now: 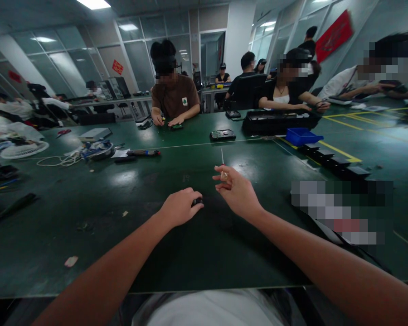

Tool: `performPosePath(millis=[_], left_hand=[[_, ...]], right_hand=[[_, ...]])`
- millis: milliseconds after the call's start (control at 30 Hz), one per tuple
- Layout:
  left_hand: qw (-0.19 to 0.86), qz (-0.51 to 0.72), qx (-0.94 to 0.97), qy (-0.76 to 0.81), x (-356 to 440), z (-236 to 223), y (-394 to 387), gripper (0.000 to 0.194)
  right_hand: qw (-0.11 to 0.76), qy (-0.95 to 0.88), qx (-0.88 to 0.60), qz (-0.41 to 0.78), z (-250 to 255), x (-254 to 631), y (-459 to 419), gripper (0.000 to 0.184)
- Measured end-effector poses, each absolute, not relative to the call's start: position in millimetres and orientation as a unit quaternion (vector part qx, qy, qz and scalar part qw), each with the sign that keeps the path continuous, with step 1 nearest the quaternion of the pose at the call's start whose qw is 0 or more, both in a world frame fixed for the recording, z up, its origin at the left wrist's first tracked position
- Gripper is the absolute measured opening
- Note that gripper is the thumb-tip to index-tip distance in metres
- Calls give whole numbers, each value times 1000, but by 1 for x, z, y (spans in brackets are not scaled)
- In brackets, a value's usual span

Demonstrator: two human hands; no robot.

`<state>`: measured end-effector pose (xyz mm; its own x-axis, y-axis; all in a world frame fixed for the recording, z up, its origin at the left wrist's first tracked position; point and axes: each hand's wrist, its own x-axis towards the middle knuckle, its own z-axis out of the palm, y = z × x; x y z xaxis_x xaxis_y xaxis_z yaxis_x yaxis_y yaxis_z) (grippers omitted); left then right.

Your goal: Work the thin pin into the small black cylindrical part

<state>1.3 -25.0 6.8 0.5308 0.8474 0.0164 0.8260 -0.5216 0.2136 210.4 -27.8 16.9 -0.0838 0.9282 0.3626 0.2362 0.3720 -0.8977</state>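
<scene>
My left hand [182, 206] is closed on a small black object [197, 201], mostly hidden by the fingers and just above the green table. To its right, my right hand [236, 190] grips a screwdriver [224, 175] by its see-through amber handle. Its thin shaft points forward, away from me, and touches nothing that I can make out. A gap separates the two hands. Farther off lies a hard drive [222, 135] with its inner side showing.
The green table [197, 262] bears a blue tray [302, 136] and a row of black blocks [336, 162] at right. Cables and a basket [98, 149] lie at left, near an electric-looking pen tool [143, 153]. Across the table a person in brown [175, 95] handles a small green board.
</scene>
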Motion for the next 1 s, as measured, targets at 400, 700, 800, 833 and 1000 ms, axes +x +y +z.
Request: performPosePath(millis=[400, 700, 800, 833, 1000], left_hand=[[142, 123, 833, 521, 1, 11, -23, 21], [194, 228, 802, 516, -6, 7, -13, 22], [198, 250, 790, 523, -7, 7, -13, 21], [201, 258, 786, 525, -7, 8, -13, 21], [225, 307, 756, 532, -7, 10, -13, 17]], right_hand=[[479, -645, -449, 391, 7, 215, -15, 41], [488, -570, -456, 478, 2, 214, -10, 58], [490, -584, -460, 455, 7, 214, -16, 55], [492, -586, -462, 448, 9, 214, -17, 54], [510, -581, -461, 435, 10, 214, -16, 53]])
